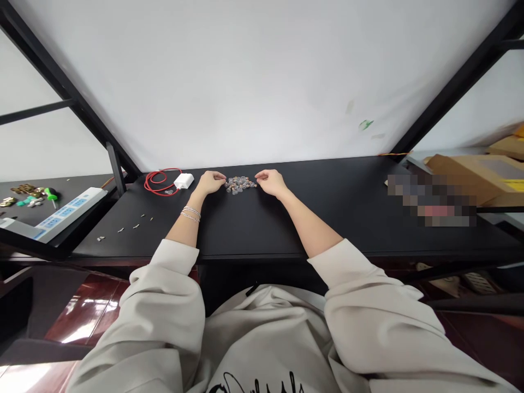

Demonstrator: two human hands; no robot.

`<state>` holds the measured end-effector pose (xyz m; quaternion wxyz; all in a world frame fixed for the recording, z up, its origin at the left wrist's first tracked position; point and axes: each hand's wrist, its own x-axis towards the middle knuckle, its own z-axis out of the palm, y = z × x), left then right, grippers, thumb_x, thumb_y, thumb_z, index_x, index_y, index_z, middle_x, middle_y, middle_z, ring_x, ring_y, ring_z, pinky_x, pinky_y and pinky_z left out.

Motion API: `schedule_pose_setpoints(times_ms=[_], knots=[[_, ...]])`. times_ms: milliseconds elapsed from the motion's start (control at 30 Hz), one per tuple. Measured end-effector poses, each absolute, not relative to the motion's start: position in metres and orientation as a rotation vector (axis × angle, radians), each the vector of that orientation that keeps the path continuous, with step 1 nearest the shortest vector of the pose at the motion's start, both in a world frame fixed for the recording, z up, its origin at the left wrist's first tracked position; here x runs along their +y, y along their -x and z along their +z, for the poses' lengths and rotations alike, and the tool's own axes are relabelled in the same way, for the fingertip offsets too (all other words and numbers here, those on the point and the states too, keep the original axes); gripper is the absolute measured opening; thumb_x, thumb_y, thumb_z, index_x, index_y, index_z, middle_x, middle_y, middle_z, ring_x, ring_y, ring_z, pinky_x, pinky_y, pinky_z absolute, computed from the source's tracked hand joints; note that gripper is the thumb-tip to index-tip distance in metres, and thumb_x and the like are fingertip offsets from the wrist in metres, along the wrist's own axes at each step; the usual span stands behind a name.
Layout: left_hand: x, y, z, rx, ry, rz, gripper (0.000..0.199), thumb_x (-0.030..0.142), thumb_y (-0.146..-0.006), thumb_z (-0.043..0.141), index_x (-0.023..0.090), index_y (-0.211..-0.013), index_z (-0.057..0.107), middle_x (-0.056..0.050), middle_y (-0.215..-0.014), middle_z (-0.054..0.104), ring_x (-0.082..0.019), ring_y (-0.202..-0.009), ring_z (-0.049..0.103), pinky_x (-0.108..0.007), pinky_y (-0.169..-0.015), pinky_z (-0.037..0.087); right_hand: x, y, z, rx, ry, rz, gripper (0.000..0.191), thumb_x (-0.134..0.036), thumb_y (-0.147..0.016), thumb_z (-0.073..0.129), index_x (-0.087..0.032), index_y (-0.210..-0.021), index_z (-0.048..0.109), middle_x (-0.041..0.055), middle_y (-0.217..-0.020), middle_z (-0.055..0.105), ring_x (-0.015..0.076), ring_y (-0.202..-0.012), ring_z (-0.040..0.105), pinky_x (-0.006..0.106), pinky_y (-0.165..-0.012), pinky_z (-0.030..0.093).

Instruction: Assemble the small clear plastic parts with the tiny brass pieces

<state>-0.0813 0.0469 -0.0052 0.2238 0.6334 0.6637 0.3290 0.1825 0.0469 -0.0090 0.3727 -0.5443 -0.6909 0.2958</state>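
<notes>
A loose pile of small clear and brownish pieces (239, 184), possibly beads or bagged bits, lies on the black table between my two hands. At its left edge, my left hand (210, 183) has its fingers bent and drawn together, the tips close to the pieces. My right hand (271, 183) faces it from the right side, thumb and fingertips pinched near the pile's edge. Anything between the fingertips of either hand is too small to make out. Two thin bracelets (191, 213) circle my left wrist.
Left of my left hand are a white charger (184, 180) and a coiled red cable (149, 183). Several tiny pieces (136, 226) are scattered at front left. Beyond the frame stand a power strip (67, 214) and a green screwdriver (51, 195). Cardboard boxes (475, 177) sit at right.
</notes>
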Motion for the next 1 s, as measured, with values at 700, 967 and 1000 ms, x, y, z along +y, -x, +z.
schedule_pose_setpoints(times_ms=[700, 967, 1000], knots=[[0.038, 0.074, 0.001, 1.800, -1.854, 0.865, 0.012, 0.019, -0.077, 0.077, 0.019, -0.088, 0.082, -0.006, -0.082, 0.078, -0.020, -0.080, 0.072, -0.033, -0.089, 0.056, 0.034, -0.177, -0.004, -1.904, 1.393, 0.733, 0.026, -0.005, -0.083, 0.072, -0.015, -0.105, 0.080, 0.0069, -0.097, 0.081, 0.0188, -0.091, 0.075, 0.030, -0.094, 0.056], [0.040, 0.078, 0.001, 1.822, -1.783, 0.914, 0.012, 0.020, -0.079, 0.076, 0.017, -0.090, 0.081, -0.007, -0.084, 0.079, -0.019, -0.076, 0.072, -0.032, -0.088, 0.057, 0.032, -0.169, -0.009, -1.908, 1.351, 0.675, 0.024, -0.015, -0.085, 0.073, -0.018, -0.108, 0.080, 0.0052, -0.096, 0.081, 0.0200, -0.093, 0.074, 0.033, -0.096, 0.055], [0.039, 0.077, 0.001, 1.823, -1.785, 0.910, 0.012, 0.019, -0.079, 0.075, 0.017, -0.090, 0.081, -0.007, -0.083, 0.079, -0.019, -0.076, 0.072, -0.032, -0.088, 0.057, 0.033, -0.169, -0.011, -1.904, 1.363, 0.655, 0.024, -0.015, -0.087, 0.071, -0.018, -0.109, 0.080, 0.0059, -0.097, 0.080, 0.0205, -0.093, 0.074, 0.034, -0.096, 0.055]])
